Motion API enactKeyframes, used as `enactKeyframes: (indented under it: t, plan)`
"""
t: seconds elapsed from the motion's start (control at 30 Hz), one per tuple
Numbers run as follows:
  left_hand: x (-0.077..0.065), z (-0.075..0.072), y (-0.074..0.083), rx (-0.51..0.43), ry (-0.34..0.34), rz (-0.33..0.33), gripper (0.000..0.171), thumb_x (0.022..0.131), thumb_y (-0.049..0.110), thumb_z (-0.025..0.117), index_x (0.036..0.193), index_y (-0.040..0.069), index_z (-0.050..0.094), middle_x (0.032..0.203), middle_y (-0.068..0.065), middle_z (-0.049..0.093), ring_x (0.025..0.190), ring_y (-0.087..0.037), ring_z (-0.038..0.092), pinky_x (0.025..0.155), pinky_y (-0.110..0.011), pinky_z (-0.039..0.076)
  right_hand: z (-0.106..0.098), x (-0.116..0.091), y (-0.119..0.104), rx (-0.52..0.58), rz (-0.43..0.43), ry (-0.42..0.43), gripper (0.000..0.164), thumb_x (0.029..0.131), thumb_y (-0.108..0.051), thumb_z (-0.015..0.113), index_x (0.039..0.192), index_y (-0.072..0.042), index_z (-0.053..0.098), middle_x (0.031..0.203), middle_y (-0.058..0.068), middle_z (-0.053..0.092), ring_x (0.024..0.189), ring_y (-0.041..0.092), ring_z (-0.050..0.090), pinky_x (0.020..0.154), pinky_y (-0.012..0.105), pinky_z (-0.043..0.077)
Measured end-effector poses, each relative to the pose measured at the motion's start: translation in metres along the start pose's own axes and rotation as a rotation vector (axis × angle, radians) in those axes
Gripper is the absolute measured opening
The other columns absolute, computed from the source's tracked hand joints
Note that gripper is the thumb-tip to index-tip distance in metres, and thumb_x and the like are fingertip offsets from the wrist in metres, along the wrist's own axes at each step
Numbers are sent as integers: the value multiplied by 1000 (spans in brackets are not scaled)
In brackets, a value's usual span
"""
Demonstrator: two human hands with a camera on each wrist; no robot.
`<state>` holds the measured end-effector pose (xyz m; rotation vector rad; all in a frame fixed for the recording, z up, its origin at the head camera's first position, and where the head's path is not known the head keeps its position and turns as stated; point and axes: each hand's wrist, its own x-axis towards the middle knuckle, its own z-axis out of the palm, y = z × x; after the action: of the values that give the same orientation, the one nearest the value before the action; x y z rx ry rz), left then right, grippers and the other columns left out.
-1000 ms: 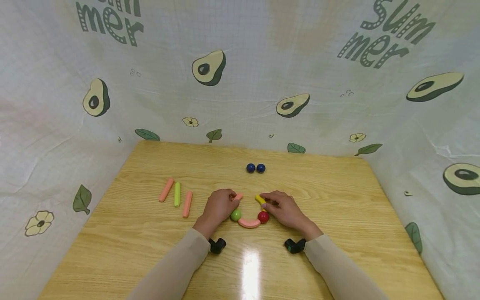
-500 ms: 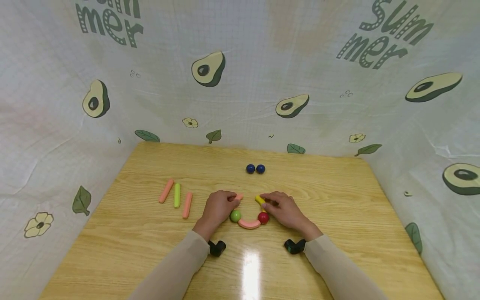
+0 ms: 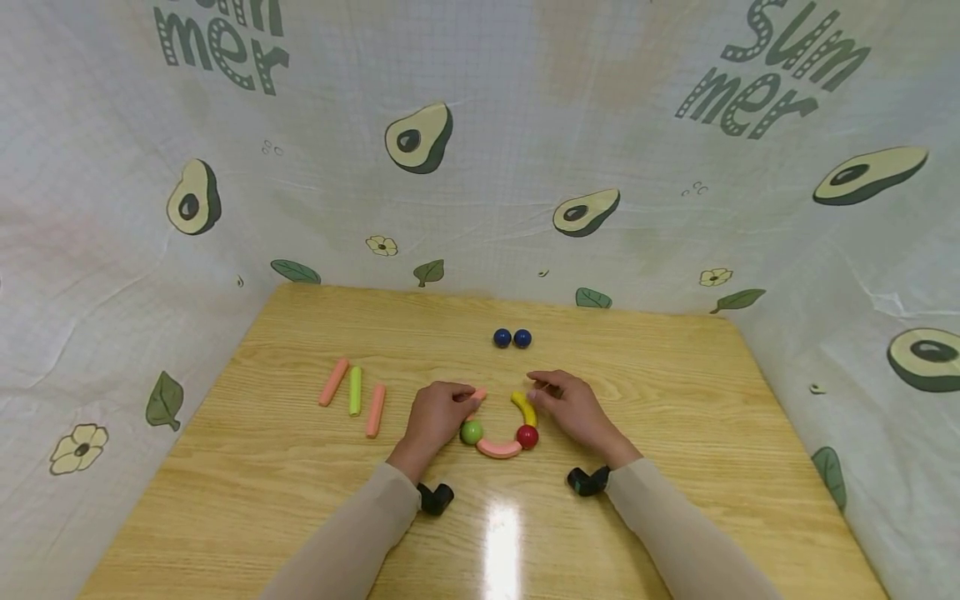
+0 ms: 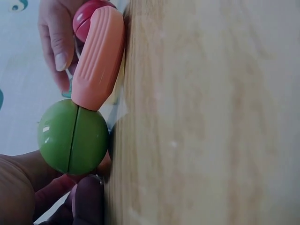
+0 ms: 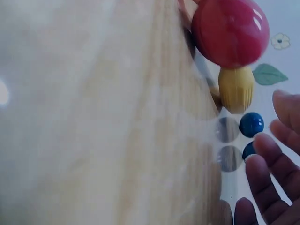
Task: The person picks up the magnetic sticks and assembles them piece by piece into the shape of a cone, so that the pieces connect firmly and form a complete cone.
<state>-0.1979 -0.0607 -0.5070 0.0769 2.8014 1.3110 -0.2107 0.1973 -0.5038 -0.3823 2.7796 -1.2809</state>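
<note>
A pink piece (image 3: 480,392) lies just beyond the green ball (image 3: 472,432), pinched by the left hand (image 3: 437,417); touching that ball's right side is a pink arc (image 3: 498,449); farther right of it, a red ball (image 3: 527,437), a yellow piece (image 3: 527,407) and the right hand (image 3: 572,408), fingers parted, holding nothing; well beyond it, two blue balls (image 3: 502,337); left of it, three sticks (image 3: 356,392).

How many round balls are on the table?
4. A green ball near the left hand, a red ball at the yellow piece's near end, and two blue balls side by side farther back. A hand might hide more.
</note>
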Motion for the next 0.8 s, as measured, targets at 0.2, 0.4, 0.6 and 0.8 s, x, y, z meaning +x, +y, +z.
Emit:
enactKeyframes:
  t: [0.2,0.4,0.6,0.8]
  plan:
    - [-1,-2,-3,-36,2,-17,27,100,35,75,120,18,82,107,-2,81,101,-22,75,87,-43,61,-7,27,1,23,17,57,41,105,-23,69,142,-7,66,122,13,72,106,27,66,88,37,55]
    - [0,-2,-8,-39,-1,-18,27,99,35,76,119,18,82,106,-2,81,100,-22,75,87,-43,61,-19,60,1,33,17,76,45,106,-23,68,147,-6,62,136,18,66,122,34,60,100,51,53]
    - [1,-1,-10,-50,-12,-19,27,100,36,75,119,19,82,105,0,81,97,-19,75,85,-41,61,-21,85,-1,23,27,35,49,106,-23,68,151,-8,58,145,18,60,130,38,56,107,56,49]
    - [1,-1,-8,-61,-30,-31,27,100,38,75,120,20,82,102,2,80,94,-16,73,84,-40,60,-13,96,6,46,79,9,51,105,-24,68,153,-9,56,148,19,57,132,38,54,107,54,49]
